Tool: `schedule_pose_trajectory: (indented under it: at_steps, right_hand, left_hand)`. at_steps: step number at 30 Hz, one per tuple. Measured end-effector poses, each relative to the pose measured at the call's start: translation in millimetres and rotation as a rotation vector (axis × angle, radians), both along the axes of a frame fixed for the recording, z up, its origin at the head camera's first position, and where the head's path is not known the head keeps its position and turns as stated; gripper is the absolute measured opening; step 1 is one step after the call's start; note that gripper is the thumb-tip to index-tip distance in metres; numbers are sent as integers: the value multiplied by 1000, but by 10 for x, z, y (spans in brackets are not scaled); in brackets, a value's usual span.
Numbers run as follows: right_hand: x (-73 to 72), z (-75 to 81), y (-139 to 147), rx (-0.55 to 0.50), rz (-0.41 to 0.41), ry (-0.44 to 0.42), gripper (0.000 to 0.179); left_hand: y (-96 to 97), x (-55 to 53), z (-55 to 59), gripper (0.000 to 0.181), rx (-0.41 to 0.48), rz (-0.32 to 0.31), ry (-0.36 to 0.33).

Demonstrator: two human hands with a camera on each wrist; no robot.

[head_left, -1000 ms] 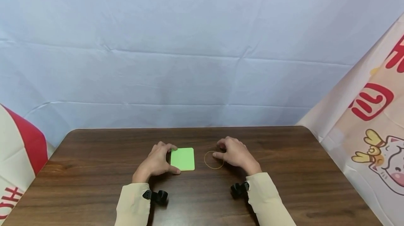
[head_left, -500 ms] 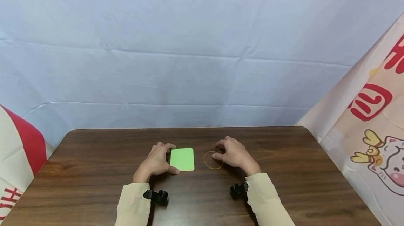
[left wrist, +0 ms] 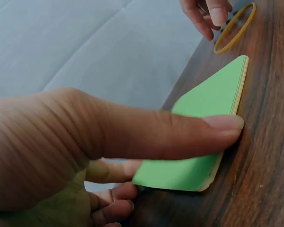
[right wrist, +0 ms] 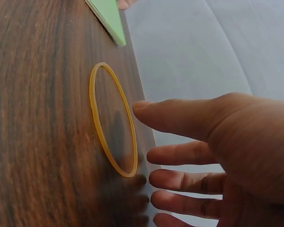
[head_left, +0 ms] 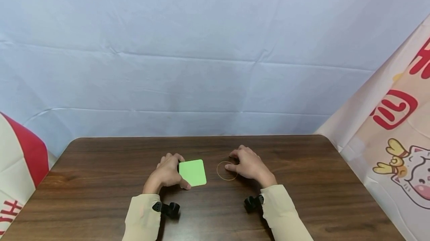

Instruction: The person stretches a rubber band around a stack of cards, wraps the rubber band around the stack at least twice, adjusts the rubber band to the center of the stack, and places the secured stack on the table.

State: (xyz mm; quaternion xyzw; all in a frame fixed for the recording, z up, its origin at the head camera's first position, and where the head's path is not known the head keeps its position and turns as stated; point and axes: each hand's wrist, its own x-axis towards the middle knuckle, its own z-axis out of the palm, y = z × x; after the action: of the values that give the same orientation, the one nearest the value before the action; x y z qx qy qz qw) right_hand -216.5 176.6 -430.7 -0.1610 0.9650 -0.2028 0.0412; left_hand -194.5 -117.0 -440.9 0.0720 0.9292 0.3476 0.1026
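Green pad (head_left: 193,173) in left hand's (head_left: 167,171) pinch

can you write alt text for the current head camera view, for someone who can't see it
A person's left hand holds a square green pad by its edges, while the right hand is poised with its thumb over a thin yellow band on a brown wood-grain table. A pale cloth hangs behind.
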Motion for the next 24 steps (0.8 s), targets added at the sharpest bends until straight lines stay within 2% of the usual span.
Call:
schedule_pose_trajectory:
  at_steps: [8, 12, 14, 16, 18, 24]
  right_hand:
    - [5, 8, 3, -3, 13, 4, 41]
    - [3, -1, -2, -10, 15, 4, 38]
    - [0, -11, -5, -8, 14, 5, 36]
    - [-4, -24, -7, -6, 14, 4, 34]
    - [-3, -26, -13, -4, 10, -2, 31]
    - [-3, -33, -34, -10, 2, 1, 15]
  left_hand:
    - [15, 12, -4, 83, 53, 29, -17]
    - [8, 4, 2, 68, 205, 37, -52]
    - [2, -6, 0, 59, 281, 30, -48]
    - [1, -21, 6, 52, 330, 22, -17]
    - [6, -35, 12, 49, 335, 16, 29]
    - [71, -59, 38, 38, 261, 8, 210]
